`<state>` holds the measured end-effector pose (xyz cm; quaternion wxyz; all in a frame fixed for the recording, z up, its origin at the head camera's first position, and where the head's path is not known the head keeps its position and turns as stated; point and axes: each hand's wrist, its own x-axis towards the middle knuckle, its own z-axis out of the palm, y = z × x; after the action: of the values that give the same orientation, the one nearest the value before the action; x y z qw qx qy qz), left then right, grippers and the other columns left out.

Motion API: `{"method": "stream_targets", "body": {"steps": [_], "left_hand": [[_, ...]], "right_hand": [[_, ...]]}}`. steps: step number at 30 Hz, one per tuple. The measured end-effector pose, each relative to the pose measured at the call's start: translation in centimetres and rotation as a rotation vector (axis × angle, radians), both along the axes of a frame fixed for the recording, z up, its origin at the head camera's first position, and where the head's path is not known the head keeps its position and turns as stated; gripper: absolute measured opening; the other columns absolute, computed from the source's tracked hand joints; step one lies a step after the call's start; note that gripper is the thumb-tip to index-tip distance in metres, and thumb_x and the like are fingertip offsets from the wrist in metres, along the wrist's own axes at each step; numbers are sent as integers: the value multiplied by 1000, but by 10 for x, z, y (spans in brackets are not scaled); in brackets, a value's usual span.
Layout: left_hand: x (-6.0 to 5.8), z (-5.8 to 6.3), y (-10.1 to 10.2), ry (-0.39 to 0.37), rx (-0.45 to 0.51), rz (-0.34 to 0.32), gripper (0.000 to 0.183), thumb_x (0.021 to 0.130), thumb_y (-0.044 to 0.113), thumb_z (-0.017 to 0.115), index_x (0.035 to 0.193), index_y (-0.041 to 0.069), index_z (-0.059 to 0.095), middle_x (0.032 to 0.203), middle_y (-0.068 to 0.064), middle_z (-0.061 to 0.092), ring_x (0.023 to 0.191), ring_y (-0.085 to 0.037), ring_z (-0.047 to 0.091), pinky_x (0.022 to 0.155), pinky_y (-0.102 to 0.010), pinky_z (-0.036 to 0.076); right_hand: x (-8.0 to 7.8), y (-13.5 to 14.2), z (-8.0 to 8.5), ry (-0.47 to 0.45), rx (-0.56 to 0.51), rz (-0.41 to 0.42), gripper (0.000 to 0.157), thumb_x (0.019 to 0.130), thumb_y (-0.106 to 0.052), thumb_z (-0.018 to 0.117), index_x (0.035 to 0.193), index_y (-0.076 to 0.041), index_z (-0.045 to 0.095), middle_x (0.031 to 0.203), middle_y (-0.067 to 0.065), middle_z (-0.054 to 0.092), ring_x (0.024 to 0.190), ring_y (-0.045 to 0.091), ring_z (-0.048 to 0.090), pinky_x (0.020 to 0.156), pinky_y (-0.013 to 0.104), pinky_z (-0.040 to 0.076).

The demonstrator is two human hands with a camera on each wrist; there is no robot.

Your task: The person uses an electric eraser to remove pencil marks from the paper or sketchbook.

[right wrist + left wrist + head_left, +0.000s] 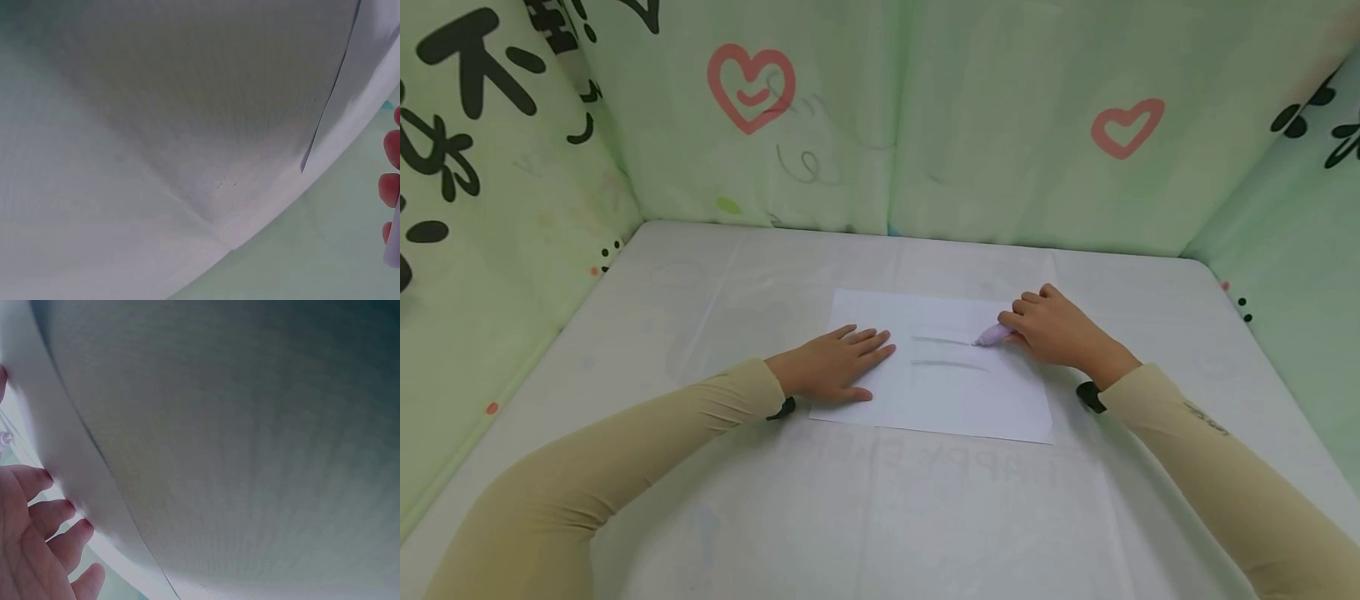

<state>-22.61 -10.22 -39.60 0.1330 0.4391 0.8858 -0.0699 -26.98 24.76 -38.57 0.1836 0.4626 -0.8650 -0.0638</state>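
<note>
A white sheet of paper (pixel 955 408) lies on the covered table, with two faint grey strokes (pixel 950 364) running across it. My left hand (pixel 838 364) rests palm down on the paper's left part, fingers spread; in the left wrist view its fingertips (pixel 81 528) touch the sheet. My right hand (pixel 1051 327) grips a thick, light-purple pen (pixel 994 334) over the paper's right side. The narrow tip points left, right at the end of the upper stroke. In the right wrist view, only some fingertips (pixel 389 189) and the pen's rear end (pixel 392 250) show at the right edge.
A white cloth with creases and pale print covers the table (pixel 760 517). Green curtains (pixel 1000 125) with red hearts and black lettering enclose its back and both sides. Dark straps (pixel 1090 397) sit under both wrists, below the beige sleeves (pixel 685 425).
</note>
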Motion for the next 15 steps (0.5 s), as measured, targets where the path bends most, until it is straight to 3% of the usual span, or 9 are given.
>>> {"method": "stream_targets", "body": {"steps": [15], "left_hand": [[0,0,0,-5,-6,11,73,96,51,41,152,12,12,160,-7,13,147,-25,16,121,-44,12]], "right_hand": [[-4,-3,-1,21,1,21,22,75,-14,76,81,-8,56,62,3,48,61,21,45,66,37,39]]}}
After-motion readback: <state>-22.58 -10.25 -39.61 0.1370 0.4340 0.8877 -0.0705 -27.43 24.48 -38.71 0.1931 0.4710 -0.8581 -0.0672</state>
